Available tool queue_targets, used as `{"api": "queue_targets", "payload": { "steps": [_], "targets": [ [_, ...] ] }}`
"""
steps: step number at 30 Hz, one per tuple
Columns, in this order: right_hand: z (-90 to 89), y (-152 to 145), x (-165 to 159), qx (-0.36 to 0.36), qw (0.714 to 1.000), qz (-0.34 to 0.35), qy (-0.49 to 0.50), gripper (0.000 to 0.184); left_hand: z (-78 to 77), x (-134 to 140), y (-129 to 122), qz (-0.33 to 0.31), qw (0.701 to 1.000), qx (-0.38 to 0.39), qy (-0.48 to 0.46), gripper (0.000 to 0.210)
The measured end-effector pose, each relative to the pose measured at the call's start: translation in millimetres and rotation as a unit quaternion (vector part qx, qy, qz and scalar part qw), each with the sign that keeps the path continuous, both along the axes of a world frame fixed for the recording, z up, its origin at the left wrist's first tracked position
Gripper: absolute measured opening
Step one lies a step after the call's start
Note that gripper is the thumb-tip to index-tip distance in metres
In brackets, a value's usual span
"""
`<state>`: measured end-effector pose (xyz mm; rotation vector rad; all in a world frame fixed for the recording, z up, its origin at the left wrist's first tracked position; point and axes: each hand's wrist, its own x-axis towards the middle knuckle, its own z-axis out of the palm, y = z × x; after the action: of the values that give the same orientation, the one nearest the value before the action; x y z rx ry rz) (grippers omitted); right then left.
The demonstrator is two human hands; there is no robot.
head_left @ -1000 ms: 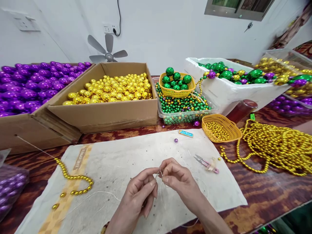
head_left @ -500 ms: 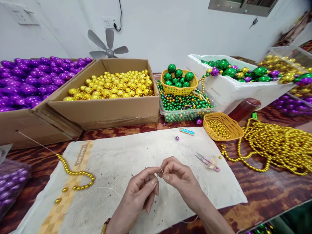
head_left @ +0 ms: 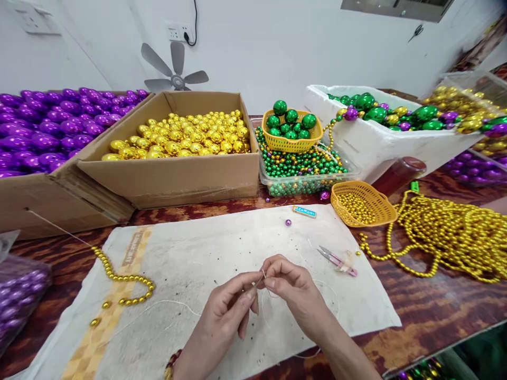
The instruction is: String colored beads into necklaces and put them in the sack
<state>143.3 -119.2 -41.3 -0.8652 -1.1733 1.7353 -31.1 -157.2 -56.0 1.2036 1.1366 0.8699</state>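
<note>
Where the table's far edge runs, I record on the left a cardboard box [head_left: 27, 203] heaped with purple egg-shaped beads [head_left: 49, 126], and beside it a second carton [head_left: 170, 179] part filled with gold beads [head_left: 190, 134]. To the right of that, a clear tray [head_left: 312, 187] holds small green, gold and purple beads, and a yellow basket [head_left: 293, 146] of large green balls [head_left: 291, 116] sits on it. Farther right, a white foam box [head_left: 358, 150] contains green, purple and gold beads; nearer, a yellow-orange basket [head_left: 383, 208] holds small gold beads [head_left: 352, 207].

Compared with one second ago, the boxes sit slightly higher in view and more of the bracelet [head_left: 171, 364] on my left wrist shows. My hands remain almost in place, fingertips together; the two thin lines between them now cross closer to the right fingertips.

My left hand [head_left: 227, 316] has thumb and forefinger closed on a thin needle-like piece [head_left: 259, 282]. My right hand [head_left: 297, 295] pinches what appears to be white thread [head_left: 264, 274] just beside it. Both lie over the near middle of the pale cloth [head_left: 190, 274]. Whether thread and piece are joined, I cannot tell.
</note>
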Motion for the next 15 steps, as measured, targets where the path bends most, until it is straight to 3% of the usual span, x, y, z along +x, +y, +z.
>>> {"api": "queue_targets", "payload": {
  "steps": [7,11,13,15],
  "targets": [
    [-5.4,-1,6,-0.044,0.998,0.02,0.049,0.01,15.4,-2,6,-0.04,0.984,0.103,0.14,0.036],
    [-6.8,3,5,-0.06,0.997,0.038,0.017,0.017,29.9,0,15,-0.125,0.938,0.198,0.257,0.039],
    [-9.5,10,7,-0.039,0.999,0.008,-0.023,0.019,33.4,3,20,-0.164,0.909,0.226,0.308,0.042],
    [-12.6,18,22,0.033,0.992,-0.088,-0.089,0.019,33.4,4,28,-0.181,0.889,0.238,0.346,0.041]
  ]
}}
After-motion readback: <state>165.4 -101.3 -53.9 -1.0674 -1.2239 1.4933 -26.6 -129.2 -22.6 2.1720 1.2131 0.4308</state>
